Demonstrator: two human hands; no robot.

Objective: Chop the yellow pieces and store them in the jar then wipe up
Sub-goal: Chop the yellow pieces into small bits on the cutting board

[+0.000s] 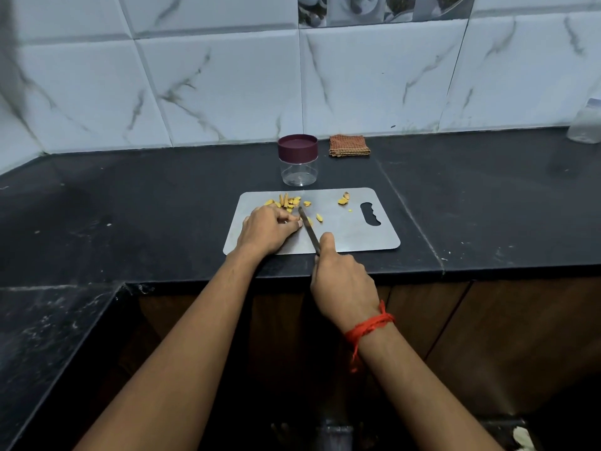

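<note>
Yellow pieces (289, 202) lie on the board (351, 237): most are heaped at its far left corner, a couple sit near the far edge by the handle slot, and a few lie loose toward the middle. The board is bare metal and sits at the front edge of the worktop (162, 196).

Your right hand (341, 281) is wrapped round the handle of the knife (309, 229), with one digit stretched forward onto the back of the blade. The tip points away from you toward the heap. Your left hand (270, 231) rests on the board's left half, fingers bent, tips just beside the blade. Whether they pin a piece cannot be told. Red thread (369, 327) circles your right wrist.

The jar (298, 172), clear, stands upright just beyond the board's far edge, apart from it, with its maroon lid (297, 146) on. A folded checked cloth (349, 145) lies just right of the jar, at the worktop's back edge against the wall (227, 92). A pale bottle (585, 125) stands at the back edge far to the right, partly cut off by the frame.
</note>
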